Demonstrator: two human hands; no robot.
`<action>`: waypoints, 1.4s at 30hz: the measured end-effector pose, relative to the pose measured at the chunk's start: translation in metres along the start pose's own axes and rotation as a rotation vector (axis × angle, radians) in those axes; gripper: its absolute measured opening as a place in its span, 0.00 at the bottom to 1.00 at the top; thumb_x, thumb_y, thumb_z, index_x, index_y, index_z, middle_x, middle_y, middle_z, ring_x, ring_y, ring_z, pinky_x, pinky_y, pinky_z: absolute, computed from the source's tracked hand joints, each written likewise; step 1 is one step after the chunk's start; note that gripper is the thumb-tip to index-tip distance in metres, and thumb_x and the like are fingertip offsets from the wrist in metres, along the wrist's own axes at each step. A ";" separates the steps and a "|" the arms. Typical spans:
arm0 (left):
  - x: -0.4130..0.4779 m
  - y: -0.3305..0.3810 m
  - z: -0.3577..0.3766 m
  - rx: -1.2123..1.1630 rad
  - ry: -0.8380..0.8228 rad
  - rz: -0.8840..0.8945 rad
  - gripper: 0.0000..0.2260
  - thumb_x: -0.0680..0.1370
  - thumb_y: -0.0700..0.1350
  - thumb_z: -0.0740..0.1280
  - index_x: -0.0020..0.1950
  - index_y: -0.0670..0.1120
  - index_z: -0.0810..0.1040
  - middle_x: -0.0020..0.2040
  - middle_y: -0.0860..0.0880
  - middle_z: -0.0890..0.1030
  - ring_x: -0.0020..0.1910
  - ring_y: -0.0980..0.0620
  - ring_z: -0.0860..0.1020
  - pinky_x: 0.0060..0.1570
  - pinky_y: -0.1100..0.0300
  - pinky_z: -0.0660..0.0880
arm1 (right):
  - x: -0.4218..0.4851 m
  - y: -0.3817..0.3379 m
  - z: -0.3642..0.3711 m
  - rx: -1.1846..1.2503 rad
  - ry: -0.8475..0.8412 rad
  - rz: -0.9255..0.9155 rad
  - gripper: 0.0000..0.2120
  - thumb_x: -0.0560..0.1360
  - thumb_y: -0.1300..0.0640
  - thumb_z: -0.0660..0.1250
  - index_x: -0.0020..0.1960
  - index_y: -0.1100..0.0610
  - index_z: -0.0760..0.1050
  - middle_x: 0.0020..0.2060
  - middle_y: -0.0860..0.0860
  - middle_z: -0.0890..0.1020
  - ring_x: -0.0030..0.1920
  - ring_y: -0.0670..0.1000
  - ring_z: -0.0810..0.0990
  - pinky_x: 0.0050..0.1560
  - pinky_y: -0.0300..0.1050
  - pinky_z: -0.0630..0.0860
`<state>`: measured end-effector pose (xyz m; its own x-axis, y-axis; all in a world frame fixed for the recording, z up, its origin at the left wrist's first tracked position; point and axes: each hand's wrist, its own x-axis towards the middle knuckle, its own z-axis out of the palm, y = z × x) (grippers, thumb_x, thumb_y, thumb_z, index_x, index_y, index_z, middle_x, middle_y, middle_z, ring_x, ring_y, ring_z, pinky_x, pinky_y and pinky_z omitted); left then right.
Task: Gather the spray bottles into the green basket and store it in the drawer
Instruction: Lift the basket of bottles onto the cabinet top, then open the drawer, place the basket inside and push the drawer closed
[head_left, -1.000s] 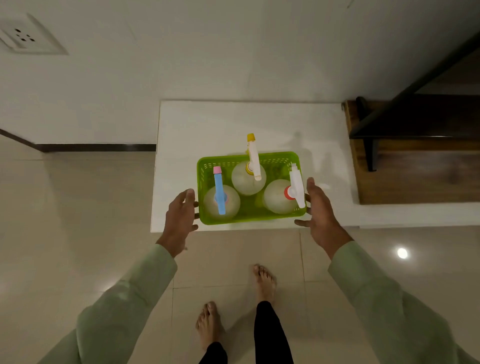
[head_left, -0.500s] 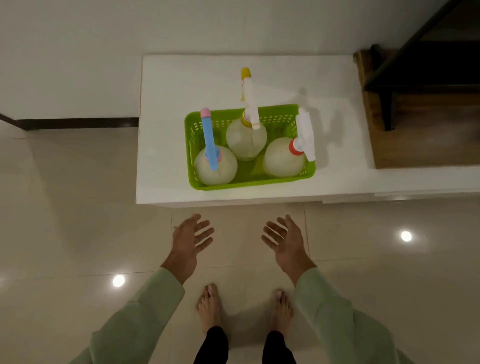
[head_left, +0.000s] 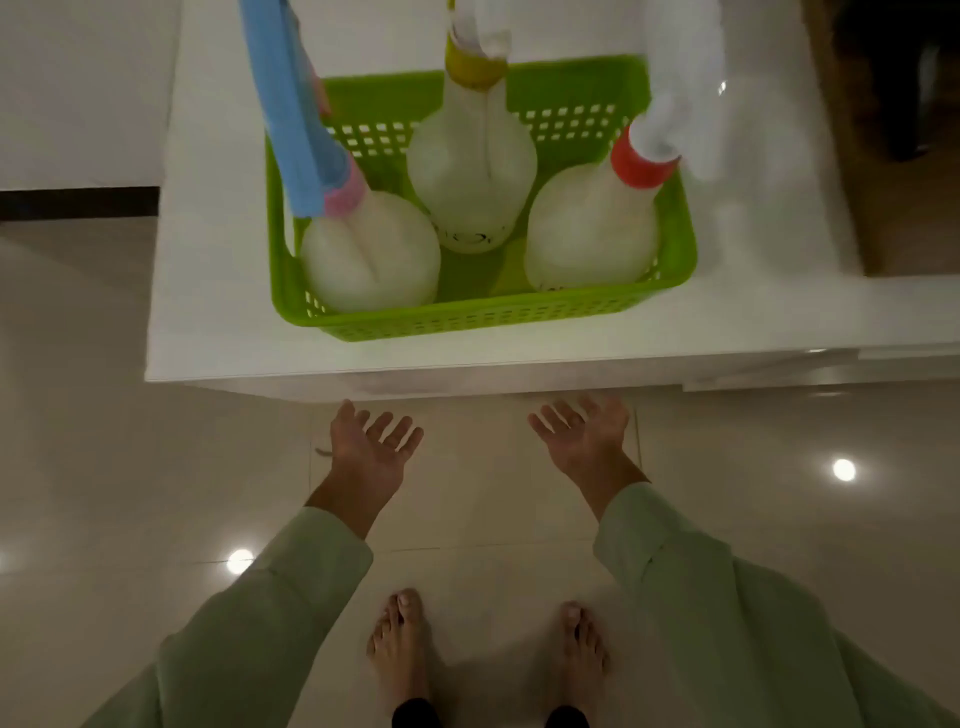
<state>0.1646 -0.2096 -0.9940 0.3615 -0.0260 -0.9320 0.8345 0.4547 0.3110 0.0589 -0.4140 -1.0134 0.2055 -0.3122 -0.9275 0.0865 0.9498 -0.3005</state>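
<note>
Both hands have dropped away from the basket (head_left: 467, 317) and are now reaching under the cabinet top (head_left: 208, 312), left hand (head_left: 371, 452) and right hand (head_left: 582, 441) spread wide, empty. The basket is sitting above them, holding three bottles (head_left: 470, 171).

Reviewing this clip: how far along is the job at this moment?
Done: all three spray bottles, blue-nozzled, yellow-collared and red-collared, stand in the green basket on the white cabinet top. In hand: nothing; the left hand and right hand are open, palms up, below the cabinet's front edge. Left: open a drawer, none visibly open, and store the basket.
</note>
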 end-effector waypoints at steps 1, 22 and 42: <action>0.010 -0.004 0.001 -0.026 -0.001 -0.009 0.27 0.83 0.56 0.54 0.79 0.47 0.56 0.76 0.42 0.65 0.71 0.37 0.69 0.71 0.39 0.65 | 0.010 0.003 -0.002 0.017 -0.010 0.014 0.27 0.83 0.45 0.49 0.78 0.56 0.59 0.75 0.61 0.65 0.74 0.64 0.65 0.72 0.66 0.64; 0.086 -0.045 -0.014 -0.278 -0.201 -0.042 0.34 0.78 0.68 0.51 0.70 0.43 0.70 0.67 0.40 0.76 0.64 0.38 0.75 0.69 0.38 0.67 | 0.079 0.032 -0.030 0.163 -0.284 0.128 0.39 0.77 0.30 0.54 0.78 0.56 0.60 0.76 0.61 0.65 0.72 0.64 0.69 0.69 0.69 0.66; -0.151 -0.057 -0.037 1.895 -0.108 1.435 0.24 0.80 0.46 0.65 0.76 0.43 0.66 0.75 0.41 0.68 0.77 0.41 0.62 0.75 0.39 0.58 | -0.148 0.006 -0.052 -2.024 -0.212 -1.592 0.18 0.79 0.58 0.64 0.69 0.57 0.74 0.60 0.55 0.78 0.65 0.59 0.74 0.73 0.59 0.63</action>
<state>0.0467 -0.1985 -0.8778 0.7862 -0.6135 -0.0742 -0.5650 -0.7623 0.3158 -0.0214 -0.3613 -0.8894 0.9529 -0.3033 0.0050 -0.2939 -0.9272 -0.2324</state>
